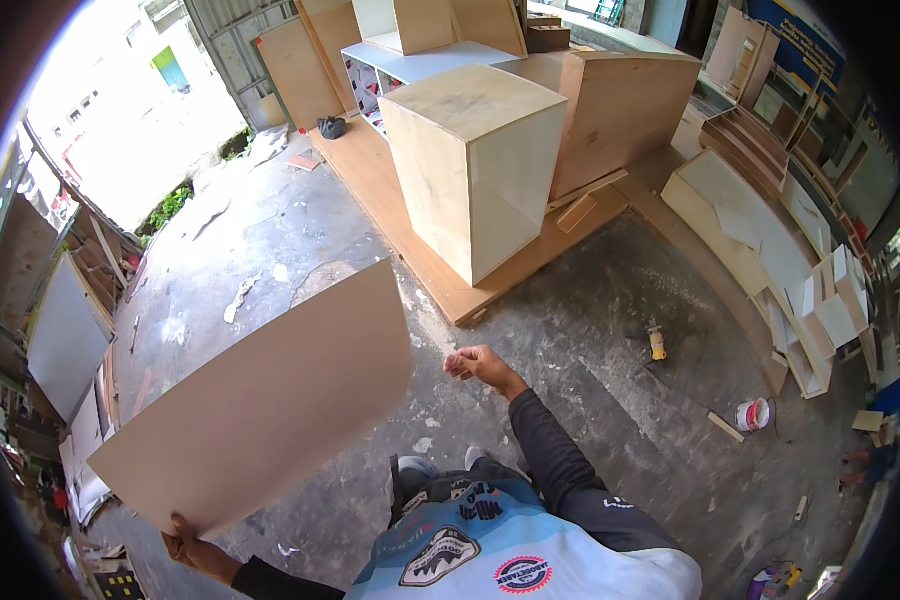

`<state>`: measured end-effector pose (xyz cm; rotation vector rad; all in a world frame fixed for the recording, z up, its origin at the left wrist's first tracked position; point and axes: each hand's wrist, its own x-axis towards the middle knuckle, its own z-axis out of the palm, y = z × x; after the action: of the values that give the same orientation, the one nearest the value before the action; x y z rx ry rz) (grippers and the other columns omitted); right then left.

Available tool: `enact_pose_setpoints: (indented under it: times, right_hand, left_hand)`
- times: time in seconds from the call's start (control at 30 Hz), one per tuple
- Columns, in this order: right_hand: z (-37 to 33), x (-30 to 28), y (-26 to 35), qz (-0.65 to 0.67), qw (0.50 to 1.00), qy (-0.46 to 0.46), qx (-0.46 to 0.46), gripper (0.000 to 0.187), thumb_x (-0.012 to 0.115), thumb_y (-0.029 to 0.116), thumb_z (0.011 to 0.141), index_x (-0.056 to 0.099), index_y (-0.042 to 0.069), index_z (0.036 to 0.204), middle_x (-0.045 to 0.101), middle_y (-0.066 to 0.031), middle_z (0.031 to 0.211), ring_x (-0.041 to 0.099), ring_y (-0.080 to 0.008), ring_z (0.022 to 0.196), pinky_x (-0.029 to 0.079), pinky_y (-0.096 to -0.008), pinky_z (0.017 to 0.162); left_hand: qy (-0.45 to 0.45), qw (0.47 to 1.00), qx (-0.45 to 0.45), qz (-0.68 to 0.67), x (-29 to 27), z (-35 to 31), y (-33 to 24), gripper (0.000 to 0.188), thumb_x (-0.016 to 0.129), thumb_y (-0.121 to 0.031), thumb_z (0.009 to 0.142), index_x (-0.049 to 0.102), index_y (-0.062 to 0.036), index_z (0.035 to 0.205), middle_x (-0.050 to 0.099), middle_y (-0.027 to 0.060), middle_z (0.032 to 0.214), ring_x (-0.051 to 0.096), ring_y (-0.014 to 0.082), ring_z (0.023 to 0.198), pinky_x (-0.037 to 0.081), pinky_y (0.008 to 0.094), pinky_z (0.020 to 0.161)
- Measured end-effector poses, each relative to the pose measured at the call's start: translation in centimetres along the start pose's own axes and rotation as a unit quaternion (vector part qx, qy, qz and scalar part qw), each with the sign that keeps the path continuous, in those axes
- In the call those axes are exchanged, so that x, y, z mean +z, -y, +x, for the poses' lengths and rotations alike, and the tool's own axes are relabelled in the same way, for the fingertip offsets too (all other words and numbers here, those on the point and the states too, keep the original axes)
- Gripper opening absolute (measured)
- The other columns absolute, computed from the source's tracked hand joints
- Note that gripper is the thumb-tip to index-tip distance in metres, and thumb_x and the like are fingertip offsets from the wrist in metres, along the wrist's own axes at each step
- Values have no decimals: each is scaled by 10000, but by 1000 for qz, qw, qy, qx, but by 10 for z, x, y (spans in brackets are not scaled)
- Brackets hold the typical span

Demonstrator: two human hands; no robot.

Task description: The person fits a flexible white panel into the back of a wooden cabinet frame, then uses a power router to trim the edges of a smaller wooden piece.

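Nearby, the left hand (206, 556) grips the large flat board (270, 400) by its near edge — thumb over the face — and the board slants across the person's left side. Just off the board's right end is the right hand (486, 368), fingers loosely curled, nothing visible in them. Well right of the board stand a bucket (753, 414) and a yellow tool (657, 344); beyond it — a tall box (430, 185) on a wooden platform (362, 180).

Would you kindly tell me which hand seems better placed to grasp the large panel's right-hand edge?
Probably the right hand: it appears empty and sits near that side of the panel, while the left hand holds the panel at its opposite, lower-left corner.
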<state>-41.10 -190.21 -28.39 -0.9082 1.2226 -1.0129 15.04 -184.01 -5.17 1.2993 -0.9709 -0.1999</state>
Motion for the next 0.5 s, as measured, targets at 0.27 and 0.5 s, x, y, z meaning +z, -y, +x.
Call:
enact_pose_setpoints:
  times: [0.27, 0.5]
  right_hand:
    - [146, -100, 68, 57, 984, -170, -21, 280, 647, 329, 1012, 733, 63, 998, 752, -34, 930, 717, -108, 809, 576, -265, 738]
    - [253, -200, 146, 145, 919, -355, -92, 233, 638, 279, 1006, 688, 53, 1024, 730, -53, 934, 699, -123, 784, 567, -263, 685]
  left_hand:
    - [6, 995, -52, 90, 172, 57, 71, 368, 797, -254, 898, 699, 84, 1003, 713, 128, 899, 660, 177, 730, 567, 319, 666]
    - [95, 992, -47, 74, 350, 161, 165, 259, 793, -151, 898, 742, 69, 1025, 759, 115, 940, 702, 179, 783, 572, 295, 722]
